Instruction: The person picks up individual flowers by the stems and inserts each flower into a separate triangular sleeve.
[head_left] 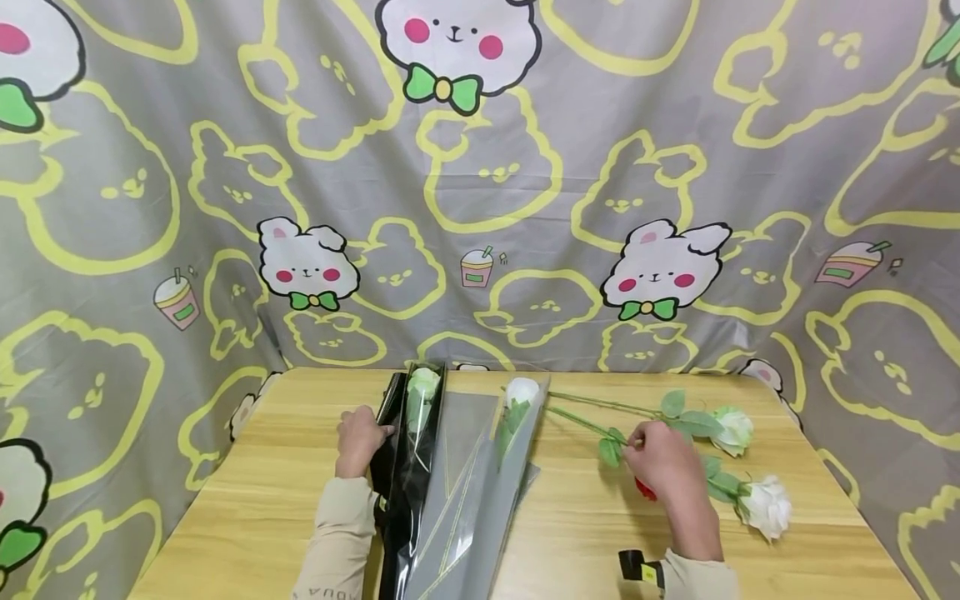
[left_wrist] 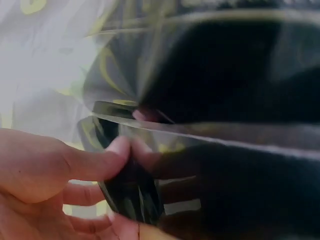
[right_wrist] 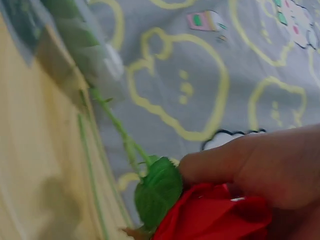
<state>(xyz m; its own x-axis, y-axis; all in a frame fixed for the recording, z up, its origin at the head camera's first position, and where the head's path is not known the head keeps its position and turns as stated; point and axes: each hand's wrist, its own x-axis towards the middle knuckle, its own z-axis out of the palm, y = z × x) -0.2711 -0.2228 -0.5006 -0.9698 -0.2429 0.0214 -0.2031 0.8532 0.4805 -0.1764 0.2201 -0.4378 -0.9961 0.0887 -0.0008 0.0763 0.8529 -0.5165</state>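
Observation:
My left hand (head_left: pixel 362 437) pinches the edge of a black flower sleeve (head_left: pixel 387 425) between thumb and fingers. In the left wrist view the sleeve's clear film (left_wrist: pixel 235 137) reflects light over the dark side. Held in my right hand (head_left: pixel 666 458) is a red rose (right_wrist: pixel 215 215), its bloom mostly hidden under the hand in the head view. Its green stem (right_wrist: pixel 117 122) points toward the sleeves, and a leaf (right_wrist: pixel 160 195) sits beside the thumb. Just right of the left hand lies another black sleeve (head_left: pixel 397 525) containing a pale green-white rose (head_left: pixel 424 388).
A grey sleeve (head_left: pixel 504 500) holding a white rose (head_left: pixel 522 392) lies mid-table. To the right on the wooden table (head_left: pixel 570 542) are a loose green-white rose (head_left: pixel 731 431) and a loose white rose (head_left: pixel 765 507). A patterned curtain (head_left: pixel 517 250) surrounds the table.

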